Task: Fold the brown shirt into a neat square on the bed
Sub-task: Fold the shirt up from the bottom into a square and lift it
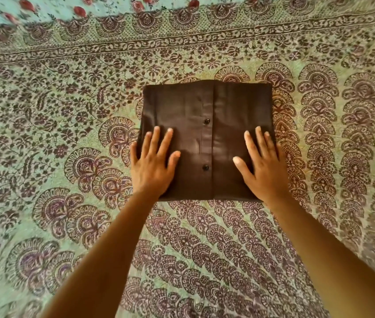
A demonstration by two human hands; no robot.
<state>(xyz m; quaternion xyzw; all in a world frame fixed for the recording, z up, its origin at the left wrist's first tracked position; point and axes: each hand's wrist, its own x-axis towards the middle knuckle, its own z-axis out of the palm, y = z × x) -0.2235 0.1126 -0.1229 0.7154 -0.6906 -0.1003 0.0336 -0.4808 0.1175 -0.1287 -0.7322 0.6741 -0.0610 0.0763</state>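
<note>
Brown shirt lies folded flat mid-bed, a near-square block, slightly longer front to back. Button strip runs straight away from the person down its middle; two dark buttons show. Cloth smooth, matte, edges crisp. Left hand flat on the near left part, fingers spread, pressing. Right hand likewise on the near right. Bedsheet: pale green cotton, dense purple paisley and vine print.
</note>
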